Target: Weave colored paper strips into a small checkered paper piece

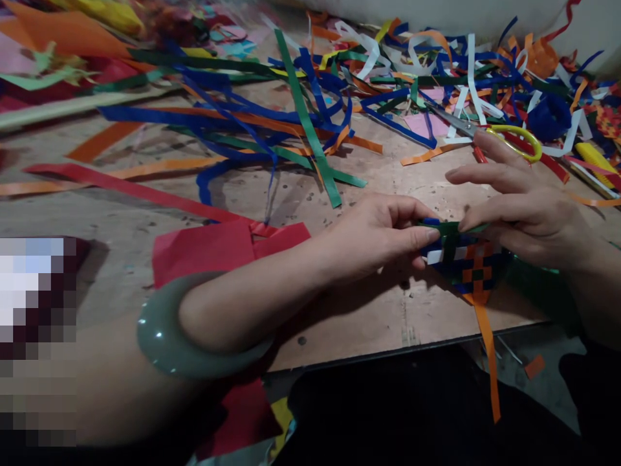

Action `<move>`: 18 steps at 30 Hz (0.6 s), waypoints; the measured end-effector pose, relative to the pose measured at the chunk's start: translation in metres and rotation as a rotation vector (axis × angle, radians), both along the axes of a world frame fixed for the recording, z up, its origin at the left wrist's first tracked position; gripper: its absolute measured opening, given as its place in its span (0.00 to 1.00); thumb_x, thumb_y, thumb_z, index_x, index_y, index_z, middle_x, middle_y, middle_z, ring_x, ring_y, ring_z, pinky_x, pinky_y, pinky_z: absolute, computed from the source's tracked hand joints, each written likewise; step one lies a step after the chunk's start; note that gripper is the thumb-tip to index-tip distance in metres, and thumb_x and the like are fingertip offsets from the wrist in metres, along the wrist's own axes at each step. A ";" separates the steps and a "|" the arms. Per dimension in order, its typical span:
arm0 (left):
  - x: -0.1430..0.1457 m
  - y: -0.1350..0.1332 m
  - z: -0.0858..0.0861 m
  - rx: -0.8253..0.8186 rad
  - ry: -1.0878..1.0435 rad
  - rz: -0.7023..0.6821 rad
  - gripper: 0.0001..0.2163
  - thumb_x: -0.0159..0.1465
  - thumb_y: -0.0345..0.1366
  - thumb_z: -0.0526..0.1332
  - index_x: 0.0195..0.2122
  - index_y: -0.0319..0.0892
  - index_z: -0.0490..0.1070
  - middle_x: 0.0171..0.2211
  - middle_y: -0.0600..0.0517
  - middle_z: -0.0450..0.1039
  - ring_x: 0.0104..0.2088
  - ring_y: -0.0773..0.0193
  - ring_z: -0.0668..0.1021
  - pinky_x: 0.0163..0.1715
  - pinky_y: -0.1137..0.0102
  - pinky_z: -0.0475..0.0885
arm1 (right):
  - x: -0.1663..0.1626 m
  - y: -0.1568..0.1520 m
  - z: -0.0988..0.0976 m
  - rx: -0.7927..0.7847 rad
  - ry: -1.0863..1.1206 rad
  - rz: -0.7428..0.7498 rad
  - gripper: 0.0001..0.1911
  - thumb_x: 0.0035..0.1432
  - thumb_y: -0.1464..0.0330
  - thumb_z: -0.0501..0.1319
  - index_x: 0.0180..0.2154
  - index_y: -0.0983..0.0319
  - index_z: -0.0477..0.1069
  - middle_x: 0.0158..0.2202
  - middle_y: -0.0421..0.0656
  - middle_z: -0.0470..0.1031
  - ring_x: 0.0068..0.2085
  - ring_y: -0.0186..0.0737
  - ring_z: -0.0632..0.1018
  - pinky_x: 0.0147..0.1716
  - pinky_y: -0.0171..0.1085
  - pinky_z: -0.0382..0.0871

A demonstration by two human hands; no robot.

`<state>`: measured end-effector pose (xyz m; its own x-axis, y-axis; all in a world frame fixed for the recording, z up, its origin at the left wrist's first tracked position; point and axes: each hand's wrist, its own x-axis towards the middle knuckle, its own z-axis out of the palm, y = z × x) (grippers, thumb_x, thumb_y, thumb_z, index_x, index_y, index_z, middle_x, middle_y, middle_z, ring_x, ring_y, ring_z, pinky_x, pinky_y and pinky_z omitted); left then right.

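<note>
The left hand (383,230) pinches the woven piece (478,270) near the table's (369,317) front edge while the right hand (543,217) grips its top; a slackened pinch could, I judge, loosen the green strip (449,243).

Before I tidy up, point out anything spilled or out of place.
An orange scrap lies below the edge of the table, apparently dropped: it sits apart from the loose strips heaped on top.

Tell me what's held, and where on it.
A woven piece, by its upper edge: left hand pinching the left end, right hand holding farther right.
</note>
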<state>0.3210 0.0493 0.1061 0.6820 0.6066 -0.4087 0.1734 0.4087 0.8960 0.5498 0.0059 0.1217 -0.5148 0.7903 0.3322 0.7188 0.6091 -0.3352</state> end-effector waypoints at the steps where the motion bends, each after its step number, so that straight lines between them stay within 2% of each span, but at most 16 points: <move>1: 0.001 -0.001 0.001 -0.024 0.000 0.002 0.03 0.63 0.27 0.64 0.33 0.41 0.74 0.16 0.58 0.71 0.16 0.70 0.73 0.18 0.78 0.68 | 0.001 -0.001 0.000 0.030 0.010 0.016 0.10 0.68 0.61 0.61 0.38 0.44 0.81 0.58 0.34 0.78 0.74 0.55 0.61 0.72 0.66 0.53; 6: 0.005 -0.007 0.007 -0.046 0.005 0.018 0.07 0.64 0.25 0.61 0.30 0.41 0.72 0.14 0.59 0.69 0.14 0.71 0.72 0.15 0.79 0.67 | 0.005 -0.004 0.001 0.082 -0.015 0.070 0.13 0.69 0.68 0.59 0.38 0.45 0.80 0.61 0.32 0.76 0.75 0.50 0.60 0.73 0.65 0.53; 12: 0.005 -0.013 0.010 0.055 0.010 0.047 0.08 0.62 0.22 0.59 0.30 0.41 0.71 0.13 0.60 0.68 0.13 0.72 0.70 0.14 0.81 0.66 | 0.012 -0.001 0.000 0.205 -0.009 0.268 0.11 0.72 0.69 0.56 0.43 0.50 0.76 0.68 0.31 0.69 0.77 0.43 0.52 0.74 0.59 0.51; 15: 0.004 -0.017 0.008 0.101 -0.029 0.078 0.07 0.61 0.23 0.59 0.29 0.42 0.71 0.14 0.60 0.68 0.14 0.73 0.70 0.14 0.81 0.66 | 0.013 -0.003 0.002 0.232 -0.028 0.267 0.12 0.74 0.66 0.55 0.43 0.50 0.77 0.69 0.30 0.67 0.77 0.44 0.53 0.74 0.58 0.51; 18: 0.003 -0.020 0.005 0.167 -0.066 0.112 0.07 0.61 0.24 0.60 0.29 0.42 0.71 0.15 0.60 0.68 0.15 0.73 0.72 0.14 0.81 0.66 | 0.010 -0.008 0.004 0.238 -0.088 0.164 0.12 0.73 0.65 0.55 0.44 0.49 0.77 0.67 0.32 0.71 0.76 0.49 0.56 0.73 0.59 0.54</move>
